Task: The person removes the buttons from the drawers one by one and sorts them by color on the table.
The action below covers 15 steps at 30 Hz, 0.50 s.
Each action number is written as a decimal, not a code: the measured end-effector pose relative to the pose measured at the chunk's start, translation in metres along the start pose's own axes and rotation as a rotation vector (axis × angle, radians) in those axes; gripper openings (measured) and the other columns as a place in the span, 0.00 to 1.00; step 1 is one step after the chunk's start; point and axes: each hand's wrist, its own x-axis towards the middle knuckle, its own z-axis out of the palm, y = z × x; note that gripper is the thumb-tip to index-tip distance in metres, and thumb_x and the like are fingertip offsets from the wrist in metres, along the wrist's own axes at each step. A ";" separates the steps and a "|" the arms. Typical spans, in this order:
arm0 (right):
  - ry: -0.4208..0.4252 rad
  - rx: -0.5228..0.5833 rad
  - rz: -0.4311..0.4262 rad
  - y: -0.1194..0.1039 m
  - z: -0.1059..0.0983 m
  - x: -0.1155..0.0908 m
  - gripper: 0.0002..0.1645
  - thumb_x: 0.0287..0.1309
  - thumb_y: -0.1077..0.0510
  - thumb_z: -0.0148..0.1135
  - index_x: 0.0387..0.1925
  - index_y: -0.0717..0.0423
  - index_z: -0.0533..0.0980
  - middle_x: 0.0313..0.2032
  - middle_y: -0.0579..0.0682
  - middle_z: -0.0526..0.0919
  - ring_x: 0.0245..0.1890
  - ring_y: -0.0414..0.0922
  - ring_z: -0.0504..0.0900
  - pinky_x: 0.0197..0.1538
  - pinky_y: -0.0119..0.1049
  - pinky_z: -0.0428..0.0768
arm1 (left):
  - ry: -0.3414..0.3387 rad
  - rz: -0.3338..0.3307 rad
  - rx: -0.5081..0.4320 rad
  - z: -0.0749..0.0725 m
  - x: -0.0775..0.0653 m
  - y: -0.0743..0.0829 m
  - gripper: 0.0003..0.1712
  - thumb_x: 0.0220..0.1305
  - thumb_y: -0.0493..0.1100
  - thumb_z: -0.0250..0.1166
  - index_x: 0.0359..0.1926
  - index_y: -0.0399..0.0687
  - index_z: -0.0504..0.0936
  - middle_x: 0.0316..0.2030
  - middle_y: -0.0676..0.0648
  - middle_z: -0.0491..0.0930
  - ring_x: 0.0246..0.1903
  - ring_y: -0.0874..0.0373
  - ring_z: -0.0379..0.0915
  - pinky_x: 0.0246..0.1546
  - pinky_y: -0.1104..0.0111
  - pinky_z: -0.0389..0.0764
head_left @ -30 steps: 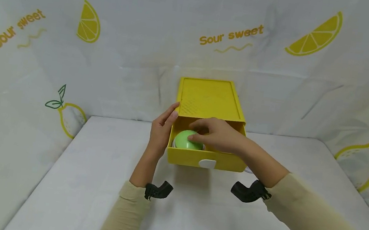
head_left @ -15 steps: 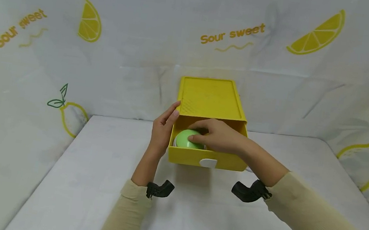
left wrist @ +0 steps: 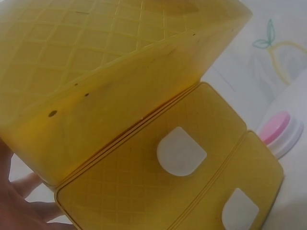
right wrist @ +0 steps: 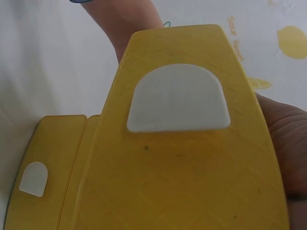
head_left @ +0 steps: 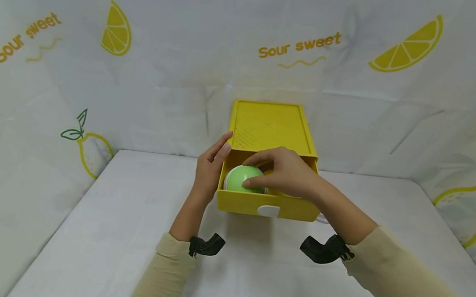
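In the head view a yellow cabinet (head_left: 270, 122) has its top drawer (head_left: 237, 203) pulled out. A round thing with a green domed top (head_left: 240, 173) and a white rim sits at the drawer's left end. My right hand (head_left: 289, 173) reaches in from the right and pinches it, thumb on the near side, fingers toward the back; the fingertips are partly hidden. My left hand (head_left: 208, 172) rests along the cabinet's left side, fingers extended. The left wrist view shows some of its fingers (left wrist: 41, 209) at the cabinet's edge. In the right wrist view the drawer front hides most of the right hand.
Below the open drawer is a lower drawer front with a white handle (left wrist: 241, 209). A round pink-and-white thing (left wrist: 279, 130) stands beside the cabinet on the white-covered table (head_left: 120, 223). Lemon-printed cloth (head_left: 187, 51) hangs behind and at both sides.
My right hand has risen slightly, and its thumb has slid lower on the green-topped thing. More of the white rim shows at its right. My left hand and the cabinet stay in place.
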 end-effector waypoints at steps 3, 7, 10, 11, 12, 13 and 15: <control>0.035 0.004 -0.004 -0.002 0.000 -0.001 0.25 0.50 0.47 0.79 0.51 0.47 0.85 0.45 0.43 0.89 0.40 0.43 0.82 0.44 0.36 0.83 | 0.011 0.008 0.018 0.000 0.000 0.001 0.25 0.77 0.57 0.53 0.70 0.64 0.74 0.72 0.57 0.70 0.74 0.60 0.61 0.77 0.56 0.62; 0.046 0.009 0.006 -0.007 0.001 0.000 0.34 0.48 0.47 0.81 0.58 0.49 0.82 0.49 0.45 0.88 0.40 0.43 0.84 0.44 0.36 0.84 | 0.016 0.012 0.032 0.001 0.000 0.002 0.25 0.77 0.58 0.53 0.70 0.65 0.74 0.71 0.57 0.71 0.74 0.59 0.62 0.77 0.56 0.63; 0.010 0.016 0.005 -0.009 0.002 0.001 0.36 0.50 0.46 0.79 0.61 0.49 0.79 0.51 0.46 0.87 0.40 0.44 0.83 0.43 0.36 0.84 | 0.011 0.009 0.037 0.001 0.001 0.001 0.25 0.77 0.58 0.53 0.70 0.67 0.74 0.71 0.57 0.71 0.74 0.60 0.62 0.76 0.56 0.63; -0.005 0.023 0.002 -0.009 0.003 0.001 0.36 0.51 0.46 0.79 0.62 0.48 0.79 0.51 0.46 0.86 0.39 0.44 0.83 0.43 0.36 0.84 | 0.011 0.009 0.039 0.001 0.000 0.001 0.25 0.77 0.58 0.53 0.70 0.67 0.74 0.71 0.57 0.70 0.74 0.60 0.62 0.76 0.56 0.64; -0.017 0.027 0.000 -0.009 0.003 0.001 0.35 0.52 0.46 0.78 0.62 0.48 0.79 0.51 0.45 0.86 0.40 0.44 0.83 0.43 0.36 0.84 | 0.011 0.009 0.041 0.001 0.000 0.000 0.25 0.77 0.59 0.53 0.70 0.67 0.74 0.71 0.57 0.70 0.74 0.60 0.62 0.76 0.56 0.64; -0.026 0.032 -0.002 -0.009 0.003 0.001 0.35 0.52 0.46 0.77 0.62 0.48 0.78 0.51 0.45 0.86 0.39 0.44 0.82 0.43 0.36 0.84 | 0.014 0.007 0.044 0.001 0.000 0.000 0.24 0.77 0.59 0.53 0.70 0.68 0.74 0.71 0.57 0.70 0.74 0.60 0.63 0.76 0.56 0.64; -0.028 0.041 -0.002 -0.009 0.004 0.001 0.35 0.53 0.46 0.77 0.62 0.47 0.78 0.51 0.45 0.86 0.39 0.43 0.82 0.43 0.36 0.84 | 0.016 0.007 0.046 0.001 0.000 0.000 0.24 0.76 0.59 0.53 0.70 0.68 0.74 0.71 0.57 0.70 0.74 0.60 0.63 0.76 0.55 0.64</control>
